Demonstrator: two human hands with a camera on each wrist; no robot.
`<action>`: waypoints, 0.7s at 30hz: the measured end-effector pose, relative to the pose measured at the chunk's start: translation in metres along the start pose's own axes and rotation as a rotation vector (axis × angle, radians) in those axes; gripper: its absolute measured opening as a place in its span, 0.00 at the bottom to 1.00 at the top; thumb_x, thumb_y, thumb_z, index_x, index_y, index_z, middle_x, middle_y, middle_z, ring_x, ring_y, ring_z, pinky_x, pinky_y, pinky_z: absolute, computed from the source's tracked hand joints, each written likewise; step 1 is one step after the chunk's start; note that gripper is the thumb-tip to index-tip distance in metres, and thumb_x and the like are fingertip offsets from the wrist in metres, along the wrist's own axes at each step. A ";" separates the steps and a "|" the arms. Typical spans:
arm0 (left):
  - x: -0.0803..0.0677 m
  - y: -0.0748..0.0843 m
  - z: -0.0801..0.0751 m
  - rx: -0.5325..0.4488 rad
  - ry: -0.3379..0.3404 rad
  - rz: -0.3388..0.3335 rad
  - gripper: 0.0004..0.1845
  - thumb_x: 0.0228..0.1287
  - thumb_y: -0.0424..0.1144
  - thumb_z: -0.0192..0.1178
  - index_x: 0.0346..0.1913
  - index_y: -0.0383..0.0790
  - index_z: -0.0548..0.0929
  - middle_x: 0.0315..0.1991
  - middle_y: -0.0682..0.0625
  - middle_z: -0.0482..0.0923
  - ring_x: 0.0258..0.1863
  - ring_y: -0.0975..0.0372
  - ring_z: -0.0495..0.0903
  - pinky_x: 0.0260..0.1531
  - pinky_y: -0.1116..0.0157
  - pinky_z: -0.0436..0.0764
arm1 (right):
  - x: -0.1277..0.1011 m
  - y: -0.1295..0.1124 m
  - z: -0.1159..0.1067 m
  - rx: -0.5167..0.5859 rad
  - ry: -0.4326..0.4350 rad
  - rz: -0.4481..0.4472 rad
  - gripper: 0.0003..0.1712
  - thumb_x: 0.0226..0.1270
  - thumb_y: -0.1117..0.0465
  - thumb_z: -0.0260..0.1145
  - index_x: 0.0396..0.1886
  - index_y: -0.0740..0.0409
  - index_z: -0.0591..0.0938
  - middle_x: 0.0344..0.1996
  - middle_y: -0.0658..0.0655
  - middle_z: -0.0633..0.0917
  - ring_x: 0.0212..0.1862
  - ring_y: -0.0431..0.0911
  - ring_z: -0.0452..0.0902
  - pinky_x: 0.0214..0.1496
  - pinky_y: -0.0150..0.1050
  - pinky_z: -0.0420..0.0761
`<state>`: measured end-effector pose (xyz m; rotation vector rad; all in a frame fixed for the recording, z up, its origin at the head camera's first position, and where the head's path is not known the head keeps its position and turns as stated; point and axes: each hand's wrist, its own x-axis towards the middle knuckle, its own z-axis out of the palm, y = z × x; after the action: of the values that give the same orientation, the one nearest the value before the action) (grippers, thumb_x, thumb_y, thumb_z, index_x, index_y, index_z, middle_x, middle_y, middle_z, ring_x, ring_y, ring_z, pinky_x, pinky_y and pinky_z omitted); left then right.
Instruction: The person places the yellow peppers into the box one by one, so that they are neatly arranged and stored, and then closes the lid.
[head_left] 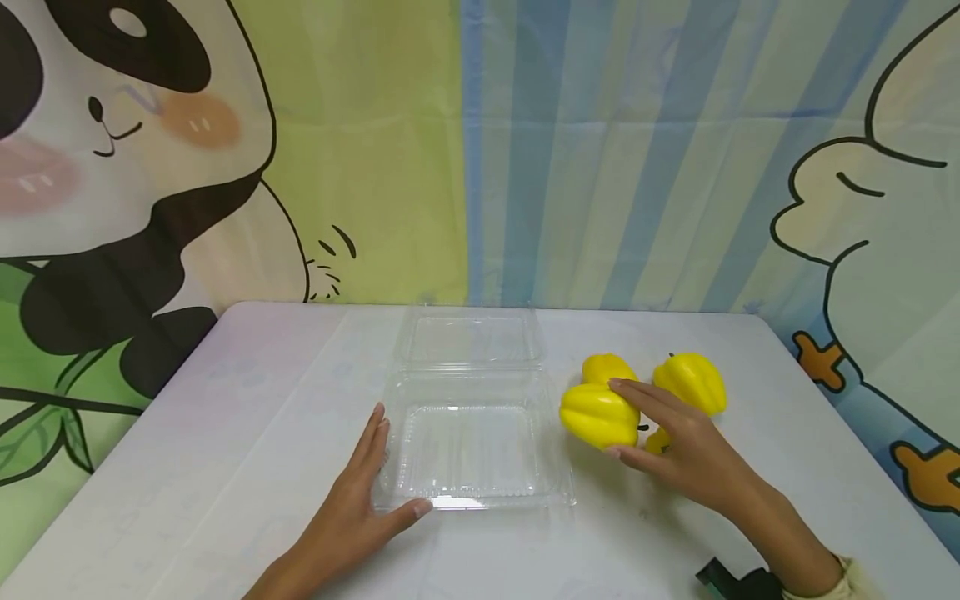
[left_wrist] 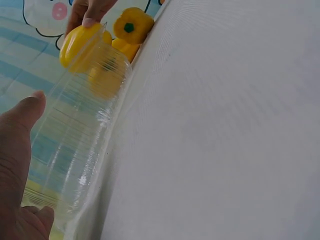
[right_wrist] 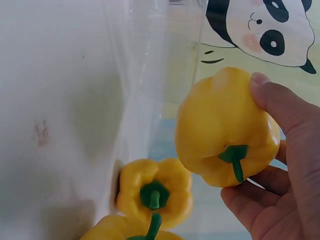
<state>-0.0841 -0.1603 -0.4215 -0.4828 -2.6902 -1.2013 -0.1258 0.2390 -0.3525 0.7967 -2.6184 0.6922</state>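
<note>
Yellow bell pepper (head_left: 597, 414) sits gripped in your right hand (head_left: 686, 446), just right of the clear plastic clamshell box (head_left: 468, 450); your left hand (head_left: 360, 500) rests flat-fingered against its edge on the white table (head_left: 225, 433).

Glossy yellow pepper (head_left: 597, 414) with green stem, tipped sideways beside open clear clamshell (head_left: 468, 450).

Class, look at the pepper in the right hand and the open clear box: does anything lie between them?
Nothing visible does. The right hand grips a yellow pepper just right of the open clear box, whose tray is bare; the left hand rests at its opposite edge.
</note>
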 end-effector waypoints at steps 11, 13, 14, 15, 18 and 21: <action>0.000 0.001 -0.001 -0.012 -0.008 -0.027 0.60 0.53 0.61 0.69 0.76 0.32 0.46 0.79 0.55 0.34 0.73 0.51 0.50 0.61 0.82 0.45 | 0.011 -0.018 0.001 0.082 0.016 -0.059 0.45 0.48 0.55 0.80 0.68 0.52 0.73 0.63 0.53 0.76 0.59 0.51 0.74 0.51 0.48 0.80; 0.000 0.001 -0.001 -0.007 -0.011 -0.034 0.60 0.53 0.61 0.69 0.77 0.33 0.46 0.78 0.56 0.33 0.74 0.51 0.49 0.60 0.82 0.44 | 0.013 -0.021 0.002 0.103 0.004 -0.064 0.45 0.49 0.54 0.80 0.69 0.51 0.72 0.64 0.52 0.75 0.60 0.50 0.74 0.51 0.45 0.81; 0.000 0.001 -0.001 -0.006 -0.012 -0.036 0.60 0.53 0.62 0.69 0.77 0.33 0.46 0.78 0.56 0.33 0.74 0.52 0.48 0.60 0.82 0.44 | 0.013 -0.022 0.003 0.110 -0.001 -0.062 0.45 0.49 0.53 0.80 0.69 0.50 0.72 0.64 0.52 0.74 0.60 0.49 0.73 0.51 0.44 0.81; 0.000 0.001 -0.001 -0.004 -0.013 -0.037 0.60 0.53 0.62 0.69 0.77 0.33 0.46 0.78 0.56 0.33 0.74 0.52 0.48 0.60 0.83 0.44 | 0.014 -0.023 0.003 0.115 -0.006 -0.059 0.45 0.49 0.53 0.79 0.69 0.49 0.72 0.64 0.51 0.74 0.61 0.49 0.73 0.51 0.43 0.81; 0.000 0.002 -0.001 -0.001 -0.012 -0.033 0.60 0.53 0.62 0.69 0.76 0.32 0.47 0.79 0.55 0.34 0.74 0.52 0.48 0.61 0.83 0.44 | 0.016 -0.026 0.005 0.128 -0.013 -0.065 0.45 0.50 0.53 0.79 0.69 0.50 0.72 0.65 0.52 0.74 0.61 0.50 0.73 0.50 0.42 0.81; 0.001 0.003 -0.001 -0.001 -0.015 -0.031 0.60 0.53 0.62 0.68 0.76 0.32 0.47 0.79 0.55 0.34 0.74 0.52 0.48 0.62 0.81 0.44 | 0.019 -0.030 0.006 0.145 -0.018 -0.080 0.44 0.51 0.54 0.78 0.69 0.52 0.72 0.64 0.53 0.75 0.62 0.51 0.72 0.50 0.43 0.81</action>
<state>-0.0839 -0.1593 -0.4189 -0.4537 -2.7197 -1.2120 -0.1244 0.2058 -0.3389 0.9478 -2.5587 0.8636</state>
